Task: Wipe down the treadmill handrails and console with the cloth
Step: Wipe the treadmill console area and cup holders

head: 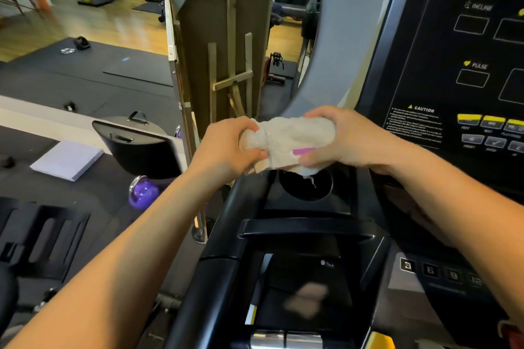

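Bare forearms reach in from the bottom edge, ours, meeting over the treadmill's left side. We hold a bunched white terry cloth (pixel 286 143) between both hands, in the air just above the round cup holder (pixel 307 184) set in the black tray beside the console (pixel 459 71). Our left hand (pixel 226 147) grips the cloth's left end, fingers curled under and pressed together, thumb on top pinching a fold against them. Our right hand (pixel 340 136) closes over the right end, thumb below and fingers wrapped across the top, so the cloth's middle bulges between the two grips. A frayed corner with a loose thread hangs down toward the cup holder; a thin pink stripe shows on the cloth near the right thumb. Below the hands, the black left handrail (pixel 224 238) curves toward us, untouched by the cloth. On the console we read INCLINE, PULSE and CAUTION, with yellow buttons beneath. Left of the treadmill, a purple kettlebell (pixel 143 193) sits on the dark floor mat, and the wooden back of a framed panel (pixel 221 45) stands upright.
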